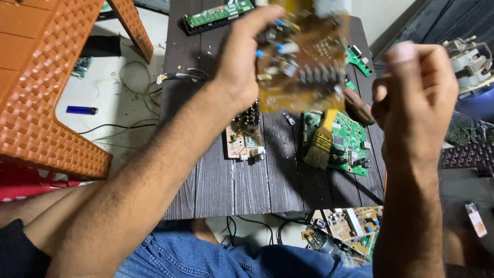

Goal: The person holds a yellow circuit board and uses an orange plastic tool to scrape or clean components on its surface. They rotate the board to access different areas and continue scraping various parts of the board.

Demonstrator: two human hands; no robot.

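Note:
My left hand (242, 62) holds a brown circuit board (303, 62) raised above the dark wooden table (257, 185); the board is blurred and carries blue capacitors and a black heat sink. My right hand (417, 98) is closed in a fist at the right of the board, and a dark brown handle (359, 106) sticks out of it toward the board's lower corner. Below, a yellow-banded brush (321, 144) lies on a green circuit board (350, 146). A small tan board (244, 141) rests under my left wrist.
A long green board (216, 14) lies at the table's far end. An orange plastic stool (41, 87) stands at the left, with a blue lighter (81, 110) and cables on the floor. More boards (350, 229) lie below the table, and motor parts (473, 64) at the right.

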